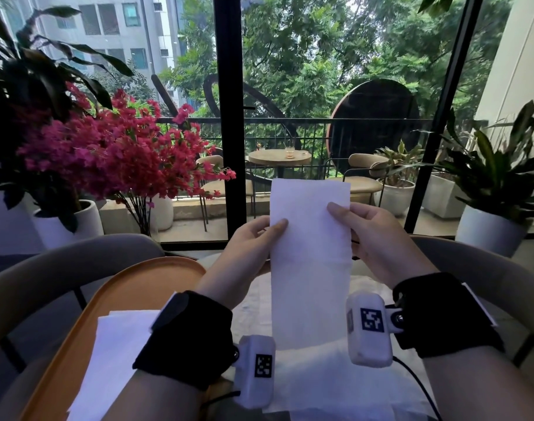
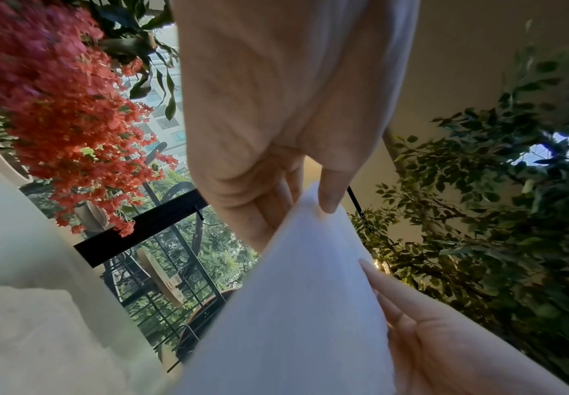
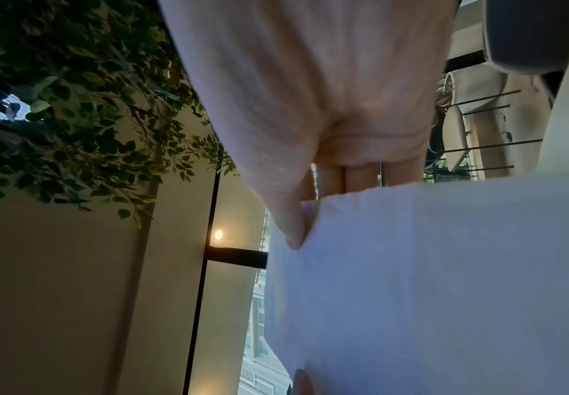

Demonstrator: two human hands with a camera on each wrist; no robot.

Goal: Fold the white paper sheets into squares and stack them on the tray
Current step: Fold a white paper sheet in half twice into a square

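White paper sheet (image 1: pixel 310 262), long and creased, pinched upright by both hands.

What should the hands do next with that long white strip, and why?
Probably bring the top edge down to the bottom edge. Both the left hand and right hand pinch the paper sheet, which hangs long rather than square; folded sheets already lie on the tray.

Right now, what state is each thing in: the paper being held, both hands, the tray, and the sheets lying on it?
Paper strip: held upright in the air, long, not yet square.
Left hand: pinching the strip's left edge.
Right hand: pinching the strip's right edge.
Orange tray: flat, holding white sheets.
White sheets: lying flat on the tray.
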